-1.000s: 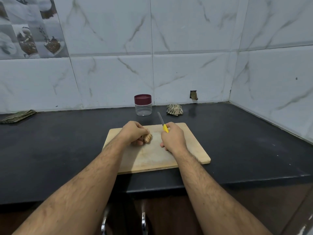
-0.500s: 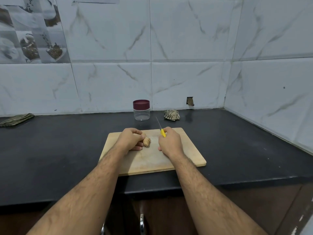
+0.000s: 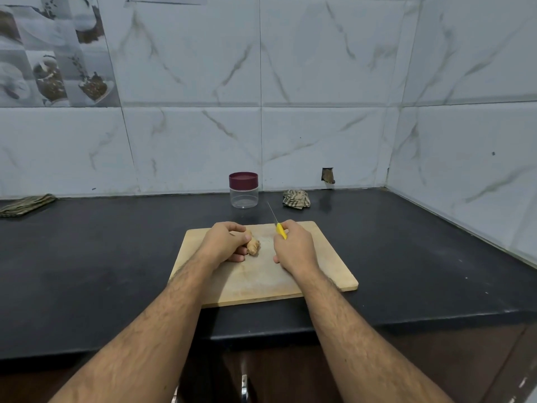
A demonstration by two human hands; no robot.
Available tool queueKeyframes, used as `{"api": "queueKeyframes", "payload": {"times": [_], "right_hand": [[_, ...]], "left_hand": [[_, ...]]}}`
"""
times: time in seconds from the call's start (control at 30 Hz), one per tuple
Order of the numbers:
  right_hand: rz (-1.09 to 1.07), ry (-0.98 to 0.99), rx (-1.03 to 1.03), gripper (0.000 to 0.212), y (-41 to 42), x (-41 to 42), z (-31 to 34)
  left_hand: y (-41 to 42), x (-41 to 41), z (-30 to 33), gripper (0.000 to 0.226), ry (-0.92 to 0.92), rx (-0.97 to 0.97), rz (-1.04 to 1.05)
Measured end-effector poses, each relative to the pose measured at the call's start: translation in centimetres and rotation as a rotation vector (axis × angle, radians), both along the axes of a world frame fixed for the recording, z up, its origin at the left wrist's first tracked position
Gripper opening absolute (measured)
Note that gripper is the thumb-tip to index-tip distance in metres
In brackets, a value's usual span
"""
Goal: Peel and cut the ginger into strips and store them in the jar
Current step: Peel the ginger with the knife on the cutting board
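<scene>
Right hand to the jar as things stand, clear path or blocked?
Probably yes, but not freely. The jar stands on the counter just behind the cutting board, with nothing between it and the right hand. That hand grips the yellow-handled knife, so it would need to set that down first.

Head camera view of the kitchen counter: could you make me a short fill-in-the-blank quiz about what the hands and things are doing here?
1. The left hand holds the ginger on the wooden ____.
2. The right hand grips a knife whose handle is ____ in colour.
3. The jar behind the board has its maroon lid ____.
4. The knife's blade points away from the person, toward the ____.

Missing words: cutting board; yellow; on; wall
</scene>
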State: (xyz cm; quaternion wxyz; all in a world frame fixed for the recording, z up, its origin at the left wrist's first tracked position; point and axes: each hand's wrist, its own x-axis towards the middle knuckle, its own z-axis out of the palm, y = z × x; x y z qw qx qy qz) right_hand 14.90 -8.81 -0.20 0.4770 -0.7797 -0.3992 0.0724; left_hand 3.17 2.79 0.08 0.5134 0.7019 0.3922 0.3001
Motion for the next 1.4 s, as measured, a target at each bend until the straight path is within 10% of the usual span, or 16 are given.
{"api": "queueKeyframes", "payload": {"times": [1.4], "right_hand": [[-0.031,-0.318,-0.179,0.015,-1.8,-1.8,0.2]], "left_hand": [[-0.2,-0.5,-1.5,0.037,-0.022,0.211,-0.019]]}}
